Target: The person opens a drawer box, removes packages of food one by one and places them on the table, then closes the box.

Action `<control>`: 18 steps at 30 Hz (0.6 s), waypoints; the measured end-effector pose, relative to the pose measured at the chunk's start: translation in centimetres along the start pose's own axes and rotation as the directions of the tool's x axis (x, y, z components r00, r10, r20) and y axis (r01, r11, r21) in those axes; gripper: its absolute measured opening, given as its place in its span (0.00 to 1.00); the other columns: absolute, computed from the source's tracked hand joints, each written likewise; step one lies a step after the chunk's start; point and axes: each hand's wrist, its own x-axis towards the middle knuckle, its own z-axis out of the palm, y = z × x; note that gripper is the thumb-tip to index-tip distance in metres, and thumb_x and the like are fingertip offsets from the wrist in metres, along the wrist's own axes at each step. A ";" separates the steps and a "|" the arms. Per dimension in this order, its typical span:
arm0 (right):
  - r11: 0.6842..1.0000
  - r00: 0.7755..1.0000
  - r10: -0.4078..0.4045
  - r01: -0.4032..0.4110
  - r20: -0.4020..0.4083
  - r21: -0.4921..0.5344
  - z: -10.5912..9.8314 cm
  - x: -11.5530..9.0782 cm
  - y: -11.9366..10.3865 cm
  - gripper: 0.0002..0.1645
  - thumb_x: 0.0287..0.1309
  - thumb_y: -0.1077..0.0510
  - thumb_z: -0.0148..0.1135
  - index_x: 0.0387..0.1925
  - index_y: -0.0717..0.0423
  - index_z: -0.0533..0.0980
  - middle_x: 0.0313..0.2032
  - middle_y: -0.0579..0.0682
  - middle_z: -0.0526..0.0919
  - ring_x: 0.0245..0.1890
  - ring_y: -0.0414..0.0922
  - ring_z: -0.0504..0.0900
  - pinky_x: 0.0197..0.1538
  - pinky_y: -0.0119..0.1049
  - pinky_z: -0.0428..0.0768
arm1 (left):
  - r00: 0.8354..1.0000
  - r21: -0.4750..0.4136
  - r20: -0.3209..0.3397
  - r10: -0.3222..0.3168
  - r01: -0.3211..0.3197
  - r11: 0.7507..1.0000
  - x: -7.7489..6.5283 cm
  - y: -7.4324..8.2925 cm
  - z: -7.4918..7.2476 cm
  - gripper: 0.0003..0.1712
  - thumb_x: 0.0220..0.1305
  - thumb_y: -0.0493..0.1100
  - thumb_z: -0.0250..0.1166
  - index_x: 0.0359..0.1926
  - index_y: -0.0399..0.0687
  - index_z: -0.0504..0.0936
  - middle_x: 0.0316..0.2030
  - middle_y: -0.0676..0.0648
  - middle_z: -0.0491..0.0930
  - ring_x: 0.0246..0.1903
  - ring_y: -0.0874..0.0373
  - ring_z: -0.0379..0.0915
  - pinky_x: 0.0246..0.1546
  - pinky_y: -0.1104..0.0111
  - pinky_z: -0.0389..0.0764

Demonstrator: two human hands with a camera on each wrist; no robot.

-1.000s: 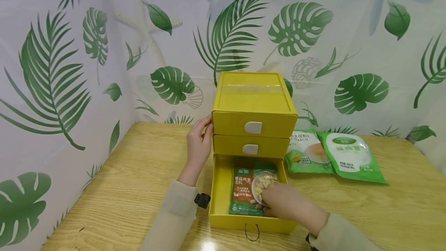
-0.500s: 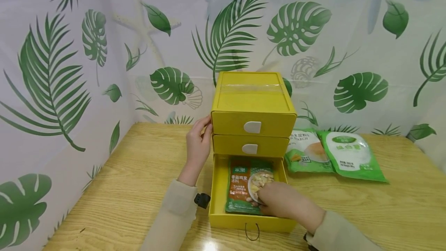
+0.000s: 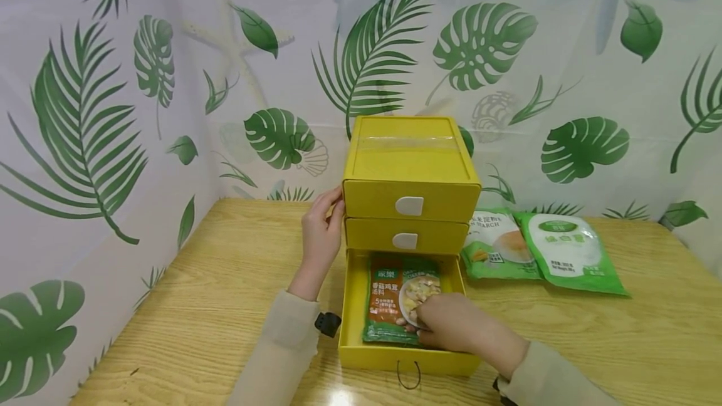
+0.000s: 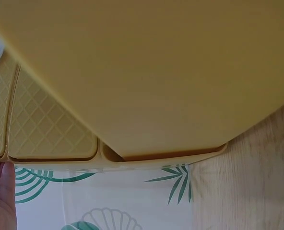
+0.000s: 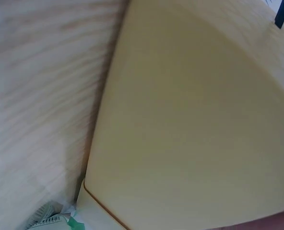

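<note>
A yellow three-drawer cabinet [image 3: 412, 149] stands on the table, its bottom drawer [image 3: 352, 306] pulled out. Flat inside that drawer lies a red and green soup mix packet [image 3: 385, 302] with a bowl of food printed on it. My left hand [image 3: 321, 230] rests against the cabinet's left side, fingertips at the front edge; in the left wrist view, fingers [image 4: 6, 184] touch the frame between drawers. My right hand [image 3: 459, 324] reaches into the drawer over the packet's lower right part. Its fingertips are partly hidden, so I cannot tell whether they pinch the packet or press it.
Two green and white bags, a starch bag [image 3: 499, 246] and a second bag [image 3: 570, 252], lie right of the cabinet on the wooden table [image 3: 225, 281]. The open drawer's front carries a black loop handle [image 3: 408, 376]. A leaf-printed cloth [image 3: 282, 49] hangs behind.
The packet has slid a little to the left inside the drawer, with my right hand moving slightly left too. My left hand stays at the cabinet's side.
</note>
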 end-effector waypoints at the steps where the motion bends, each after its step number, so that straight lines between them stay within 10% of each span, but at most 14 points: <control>1: 1.000 1.000 0.013 -0.013 0.002 -0.002 0.0 0.0 0.0 0.18 0.49 0.54 0.61 0.11 0.47 0.65 0.12 0.40 0.64 0.12 0.37 0.60 0.16 0.31 0.62 | 1.000 0.001 0.000 0.003 -0.003 1.000 0.0 0.0 0.0 0.13 0.60 0.29 0.54 0.46 0.31 0.76 0.42 0.38 0.76 0.41 0.50 0.74 0.31 0.67 0.80; 18: 0.980 0.980 0.175 -0.183 -0.099 -0.083 0.9 0.2 -0.3 0.26 0.50 0.41 0.58 0.06 0.46 0.65 0.10 0.42 0.67 0.11 0.40 0.66 0.13 0.35 0.67 | 1.000 -0.007 -0.001 -0.024 0.024 1.000 0.1 2.5 -0.5 0.12 0.58 0.25 0.53 0.44 0.25 0.75 0.41 0.33 0.75 0.41 0.44 0.73 0.33 0.62 0.80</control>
